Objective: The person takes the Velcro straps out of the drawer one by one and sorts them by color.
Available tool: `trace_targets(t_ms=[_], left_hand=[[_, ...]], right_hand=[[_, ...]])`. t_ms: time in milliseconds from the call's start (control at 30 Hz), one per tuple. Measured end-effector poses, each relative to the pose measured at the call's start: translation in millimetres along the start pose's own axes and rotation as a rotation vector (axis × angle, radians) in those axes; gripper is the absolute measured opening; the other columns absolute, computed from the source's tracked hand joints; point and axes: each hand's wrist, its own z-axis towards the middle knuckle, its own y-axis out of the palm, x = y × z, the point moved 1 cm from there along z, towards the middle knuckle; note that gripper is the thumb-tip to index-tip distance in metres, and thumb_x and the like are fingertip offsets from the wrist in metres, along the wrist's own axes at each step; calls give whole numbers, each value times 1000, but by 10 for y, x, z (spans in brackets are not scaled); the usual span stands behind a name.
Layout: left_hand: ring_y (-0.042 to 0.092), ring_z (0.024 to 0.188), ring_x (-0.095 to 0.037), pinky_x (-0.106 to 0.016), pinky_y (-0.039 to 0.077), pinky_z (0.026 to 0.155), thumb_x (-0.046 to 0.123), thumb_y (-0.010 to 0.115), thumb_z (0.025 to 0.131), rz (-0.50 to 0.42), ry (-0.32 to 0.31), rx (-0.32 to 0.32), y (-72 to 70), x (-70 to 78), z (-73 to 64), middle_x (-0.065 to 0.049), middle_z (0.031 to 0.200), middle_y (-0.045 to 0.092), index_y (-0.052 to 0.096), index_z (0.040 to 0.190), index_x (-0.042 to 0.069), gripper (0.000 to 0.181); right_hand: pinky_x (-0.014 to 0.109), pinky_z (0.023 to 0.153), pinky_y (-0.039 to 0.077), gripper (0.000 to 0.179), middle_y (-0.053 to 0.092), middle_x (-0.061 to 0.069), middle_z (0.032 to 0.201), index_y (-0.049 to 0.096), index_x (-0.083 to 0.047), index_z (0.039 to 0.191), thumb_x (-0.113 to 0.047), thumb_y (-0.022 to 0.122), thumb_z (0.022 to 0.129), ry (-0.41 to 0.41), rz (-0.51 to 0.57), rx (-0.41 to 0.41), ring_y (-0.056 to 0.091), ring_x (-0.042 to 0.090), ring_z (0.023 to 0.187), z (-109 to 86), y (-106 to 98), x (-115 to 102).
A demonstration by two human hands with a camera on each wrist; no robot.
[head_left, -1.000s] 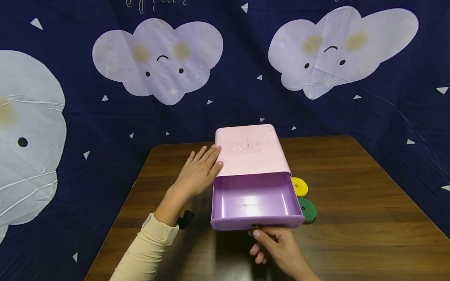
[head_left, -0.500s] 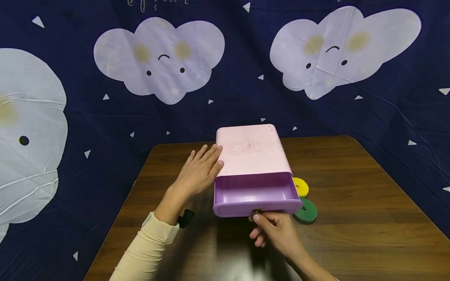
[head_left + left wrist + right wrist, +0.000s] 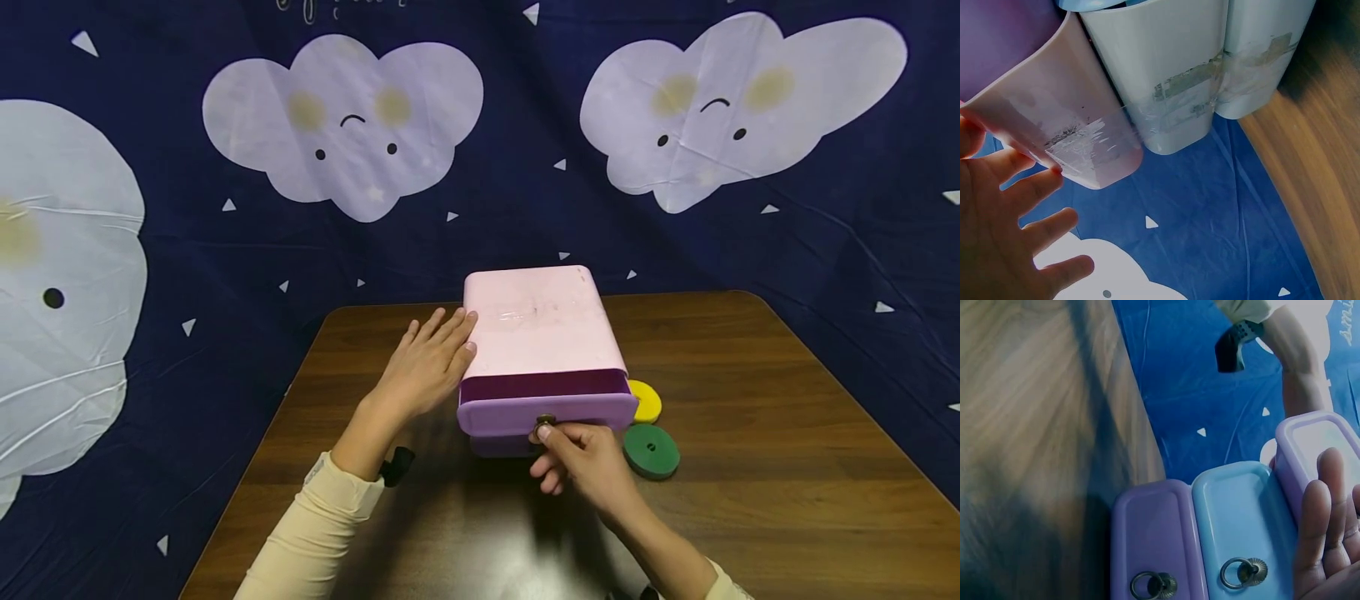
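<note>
A pink-topped drawer cabinet (image 3: 540,325) stands on the table, its top purple drawer (image 3: 495,414) pulled partway out. My right hand (image 3: 592,471) pinches the small metal ring pull (image 3: 546,419) on that drawer's front between thumb and index finger. Against the cabinet's upper left edge, my left hand (image 3: 423,371) rests with straight, spread fingers. The left wrist view has those fingers touching the pink casing (image 3: 1079,119). In the right wrist view, a blue drawer front (image 3: 1241,519) and another purple drawer front (image 3: 1157,537), both with ring pulls, sit closed below the top one.
A yellow disc (image 3: 647,402) and a green disc (image 3: 652,451) lie on the wooden table (image 3: 780,467), right of the cabinet. Clear tape (image 3: 1179,100) joins the stacked casings. Behind the table hangs a dark blue cloth (image 3: 525,217) with clouds.
The right hand has moved away from the body with the ring pull, sliding the top drawer most of the way inward; its inside is now mostly hidden. The left hand stays in place.
</note>
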Motion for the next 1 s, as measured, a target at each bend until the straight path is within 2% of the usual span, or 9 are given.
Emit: trace_targets(t_ms=[233, 467, 1000], left_hand=[[11, 149, -25, -54, 10, 119, 47, 19, 102, -2, -2, -10, -16, 4, 1, 3, 159, 19, 19, 151, 28, 53], [12, 149, -25, -54, 9, 119, 47, 20, 102, -6, -1, -12, -16, 3, -3, 3, 158, 20, 19, 151, 28, 53], [12, 149, -25, -54, 9, 119, 46, 20, 102, -16, 2, -17, -13, -4, -6, 2, 158, 20, 19, 151, 28, 52]], right_hand=[[39, 52, 56, 45, 71, 17, 70, 67, 7, 100, -36, 58, 92, 2, -15, 31, 65, 21, 50, 123, -20, -35], [36, 53, 56, 47, 71, 12, 69, 65, 8, 103, -38, 58, 92, 20, 5, 31, 65, 19, 50, 226, -30, -43], [34, 54, 56, 48, 71, 9, 68, 67, 5, 102, -42, 59, 91, 51, 16, 45, 64, 18, 51, 345, -48, -48]])
